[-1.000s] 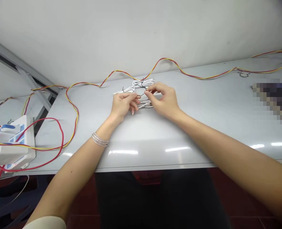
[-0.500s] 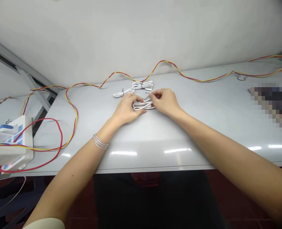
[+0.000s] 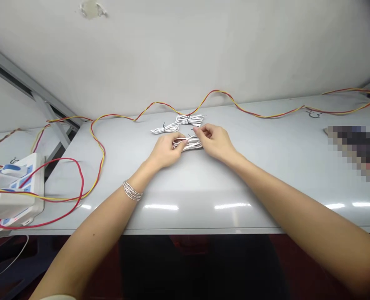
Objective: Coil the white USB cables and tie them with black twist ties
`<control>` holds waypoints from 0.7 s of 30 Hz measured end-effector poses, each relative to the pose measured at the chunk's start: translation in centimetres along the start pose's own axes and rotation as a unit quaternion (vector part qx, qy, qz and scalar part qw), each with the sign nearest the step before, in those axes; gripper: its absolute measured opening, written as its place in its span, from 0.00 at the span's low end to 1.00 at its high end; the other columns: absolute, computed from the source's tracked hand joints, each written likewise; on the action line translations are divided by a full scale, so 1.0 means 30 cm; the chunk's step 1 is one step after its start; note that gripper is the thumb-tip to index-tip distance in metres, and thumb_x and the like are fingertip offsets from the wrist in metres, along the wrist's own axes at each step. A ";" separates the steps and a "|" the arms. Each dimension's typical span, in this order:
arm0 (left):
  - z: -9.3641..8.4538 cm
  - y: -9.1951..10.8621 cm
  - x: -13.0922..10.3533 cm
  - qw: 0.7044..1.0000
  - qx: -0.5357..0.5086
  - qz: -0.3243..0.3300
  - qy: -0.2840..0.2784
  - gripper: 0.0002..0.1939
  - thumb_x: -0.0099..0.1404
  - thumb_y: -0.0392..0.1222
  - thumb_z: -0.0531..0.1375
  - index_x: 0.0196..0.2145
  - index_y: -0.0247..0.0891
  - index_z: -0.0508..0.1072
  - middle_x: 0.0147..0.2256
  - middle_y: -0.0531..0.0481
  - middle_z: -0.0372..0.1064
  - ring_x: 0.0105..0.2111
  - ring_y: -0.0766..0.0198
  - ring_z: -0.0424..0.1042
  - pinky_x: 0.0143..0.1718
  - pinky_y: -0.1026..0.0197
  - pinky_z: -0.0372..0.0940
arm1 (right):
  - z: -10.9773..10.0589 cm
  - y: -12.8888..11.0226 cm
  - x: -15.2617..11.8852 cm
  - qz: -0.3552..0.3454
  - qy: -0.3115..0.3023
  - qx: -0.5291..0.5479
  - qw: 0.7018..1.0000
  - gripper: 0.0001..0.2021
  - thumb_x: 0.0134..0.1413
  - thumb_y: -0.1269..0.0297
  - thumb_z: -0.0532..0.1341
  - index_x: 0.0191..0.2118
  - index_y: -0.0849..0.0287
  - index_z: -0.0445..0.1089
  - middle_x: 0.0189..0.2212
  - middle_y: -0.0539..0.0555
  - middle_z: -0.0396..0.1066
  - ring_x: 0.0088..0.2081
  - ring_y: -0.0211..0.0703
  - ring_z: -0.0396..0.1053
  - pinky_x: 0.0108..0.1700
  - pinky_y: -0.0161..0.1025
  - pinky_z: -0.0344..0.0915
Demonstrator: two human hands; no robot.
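A coiled white cable (image 3: 193, 144) lies on the grey table, held at its left end between the thumb and fingers of my left hand (image 3: 166, 151). At its right end, my right hand (image 3: 216, 141) is closed in a pinch, with a thin dark end of a black twist tie just showing at the fingertips. Most of that tie is hidden. Just behind my hands lie two more white cable bundles, a smaller one (image 3: 168, 128) on the left and a larger one (image 3: 185, 120), each bound with a black tie.
A red and yellow twisted wire (image 3: 153, 104) runs along the wall at the back of the table. On the left sits a white power strip (image 3: 38, 183) with plugs and a looping red cord. Black tie pieces (image 3: 313, 113) and a pixelated object (image 3: 356, 152) lie on the right.
The camera view has tilted slightly upward. My left thumb has moved up onto the cable coil, and less of the black twist tie shows by my right fingertips.
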State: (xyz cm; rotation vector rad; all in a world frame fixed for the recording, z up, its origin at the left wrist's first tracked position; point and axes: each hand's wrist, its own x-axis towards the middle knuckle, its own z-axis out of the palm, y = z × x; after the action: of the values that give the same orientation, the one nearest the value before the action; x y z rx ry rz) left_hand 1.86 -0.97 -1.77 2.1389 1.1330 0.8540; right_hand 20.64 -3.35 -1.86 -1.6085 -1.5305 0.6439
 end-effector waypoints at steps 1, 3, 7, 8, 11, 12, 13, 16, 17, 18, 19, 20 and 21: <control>0.002 -0.001 0.002 1.000 -0.024 -0.009 0.011 0.08 0.63 0.43 0.62 0.34 0.37 0.78 0.33 0.45 0.77 0.31 0.60 0.72 0.34 0.57 0.65 | -0.001 -0.003 -0.003 -0.009 -0.016 0.009 1.000 0.22 0.61 0.43 0.58 0.29 0.58 0.71 0.23 0.49 0.67 0.27 0.39 0.62 0.36 0.39 0.59; 0.007 -0.002 0.006 0.993 -0.105 -0.045 0.026 0.08 0.62 0.45 0.63 0.34 0.37 0.77 0.31 0.47 0.75 0.28 0.62 0.71 0.30 0.59 0.67 | -0.001 -0.010 -0.010 -0.023 -0.042 0.028 0.998 0.26 0.60 0.39 0.57 0.26 0.59 0.69 0.20 0.48 0.62 0.25 0.36 0.58 0.32 0.38 0.54; 0.011 0.001 0.015 0.943 -0.302 -0.134 0.051 0.15 0.59 0.51 0.67 0.33 0.38 0.73 0.26 0.54 0.68 0.20 0.66 0.69 0.21 0.61 0.68 | -0.001 -0.022 -0.023 -0.023 -0.073 0.052 0.996 0.25 0.55 0.38 0.62 0.32 0.60 0.74 0.21 0.47 0.62 0.25 0.36 0.58 0.30 0.37 0.54; 0.009 0.002 0.017 0.931 -0.332 -0.138 0.057 0.16 0.58 0.52 0.68 0.33 0.38 0.72 0.25 0.54 0.68 0.19 0.66 0.68 0.20 0.61 0.68 | 0.000 -0.024 -0.025 -0.021 -0.079 0.049 0.995 0.25 0.52 0.39 0.65 0.36 0.60 0.76 0.23 0.48 0.65 0.26 0.37 0.60 0.31 0.37 0.55; 0.002 0.004 0.023 0.908 -0.394 -0.125 0.071 0.17 0.56 0.52 0.70 0.32 0.37 0.71 0.23 0.55 0.68 0.17 0.67 0.67 0.20 0.61 0.68 | 0.001 -0.023 -0.027 -0.030 -0.091 0.030 0.995 0.27 0.43 0.41 0.72 0.41 0.60 0.79 0.31 0.52 0.74 0.31 0.41 0.66 0.34 0.38 0.60; 0.000 0.004 0.025 0.901 -0.408 -0.124 0.073 0.17 0.56 0.51 0.70 0.32 0.37 0.71 0.23 0.55 0.69 0.18 0.67 0.68 0.22 0.61 0.69 | 0.001 -0.022 -0.027 -0.037 -0.089 0.035 0.995 0.25 0.43 0.42 0.72 0.39 0.60 0.79 0.33 0.53 0.75 0.32 0.41 0.67 0.34 0.38 0.61; -0.003 0.004 0.026 0.896 -0.418 -0.128 0.075 0.17 0.56 0.51 0.70 0.33 0.37 0.71 0.24 0.54 0.70 0.19 0.67 0.69 0.23 0.61 0.70 | 0.002 -0.022 -0.026 -0.043 -0.086 0.049 0.994 0.23 0.45 0.43 0.71 0.37 0.60 0.80 0.32 0.53 0.76 0.32 0.40 0.67 0.34 0.38 0.61; -0.008 0.006 0.026 0.888 -0.425 -0.153 0.081 0.17 0.55 0.51 0.70 0.33 0.37 0.71 0.26 0.53 0.72 0.21 0.66 0.71 0.27 0.59 0.72 | 0.002 -0.023 -0.023 -0.033 -0.072 0.130 0.988 0.19 0.51 0.47 0.67 0.31 0.60 0.78 0.24 0.50 0.71 0.25 0.36 0.62 0.30 0.37 0.58; -0.009 0.006 0.026 0.888 -0.423 -0.160 0.085 0.18 0.54 0.51 0.71 0.34 0.37 0.71 0.27 0.52 0.72 0.22 0.65 0.72 0.28 0.58 0.73 | 0.001 -0.025 -0.021 -0.024 -0.067 0.162 0.984 0.18 0.52 0.47 0.67 0.30 0.60 0.77 0.22 0.49 0.70 0.24 0.35 0.60 0.29 0.36 0.57; -0.009 0.006 0.025 0.888 -0.421 -0.163 0.091 0.19 0.53 0.51 0.71 0.34 0.37 0.71 0.28 0.52 0.73 0.23 0.65 0.73 0.29 0.58 0.73 | 0.000 -0.028 -0.019 -0.014 -0.064 0.192 0.979 0.18 0.51 0.48 0.68 0.29 0.60 0.77 0.22 0.49 0.70 0.24 0.34 0.60 0.28 0.36 0.58; -0.009 0.006 0.024 0.888 -0.419 -0.162 0.094 0.20 0.51 0.50 0.72 0.34 0.36 0.72 0.28 0.52 0.74 0.24 0.64 0.73 0.31 0.58 0.73 | -0.001 -0.030 -0.018 -0.002 -0.063 0.223 0.973 0.17 0.49 0.48 0.69 0.30 0.60 0.77 0.23 0.49 0.71 0.24 0.34 0.61 0.29 0.36 0.59; -0.008 0.004 0.023 0.890 -0.416 -0.158 0.097 0.20 0.50 0.50 0.73 0.34 0.36 0.72 0.29 0.52 0.74 0.25 0.65 0.74 0.32 0.58 0.73 | -0.003 -0.032 -0.016 0.014 -0.065 0.253 0.965 0.17 0.46 0.49 0.71 0.31 0.60 0.77 0.24 0.49 0.72 0.24 0.34 0.62 0.30 0.36 0.61; -0.006 0.003 0.022 0.893 -0.413 -0.152 0.099 0.21 0.48 0.50 0.73 0.34 0.36 0.72 0.29 0.52 0.74 0.26 0.65 0.74 0.33 0.58 0.73 | -0.004 -0.034 -0.015 0.032 -0.070 0.285 0.956 0.18 0.44 0.50 0.73 0.33 0.60 0.77 0.25 0.50 0.73 0.25 0.35 0.64 0.31 0.37 0.63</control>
State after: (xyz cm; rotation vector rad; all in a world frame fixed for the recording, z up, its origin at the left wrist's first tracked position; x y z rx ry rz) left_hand 2.04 -0.42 -1.41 1.1656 0.9203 1.1540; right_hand 20.08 -3.87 -1.02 -1.1892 -1.2357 1.1379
